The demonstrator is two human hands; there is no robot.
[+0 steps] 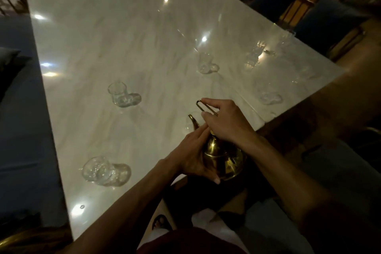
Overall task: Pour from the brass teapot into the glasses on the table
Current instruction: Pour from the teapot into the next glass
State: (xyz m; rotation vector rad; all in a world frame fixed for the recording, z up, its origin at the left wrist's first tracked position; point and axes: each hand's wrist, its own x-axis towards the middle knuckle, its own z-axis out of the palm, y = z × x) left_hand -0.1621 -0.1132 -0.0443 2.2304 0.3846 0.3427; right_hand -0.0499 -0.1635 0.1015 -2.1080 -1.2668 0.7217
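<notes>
So both hands are on the brass teapot at the marble table's near edge: right hand gripping its wire handle, left hand cupping its body. Spout's pointing at a glass just beside it; other glasses sit farther off.

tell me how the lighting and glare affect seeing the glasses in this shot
Head view: the room is dim, and bright ceiling-light spots glare off the glossy white marble table. The clear glass near the left edge reads well, but the far clear glass nearly dissolves into the marble. The shiny brass teapot catches highlights, and the wide lens bends the table edges.
</notes>
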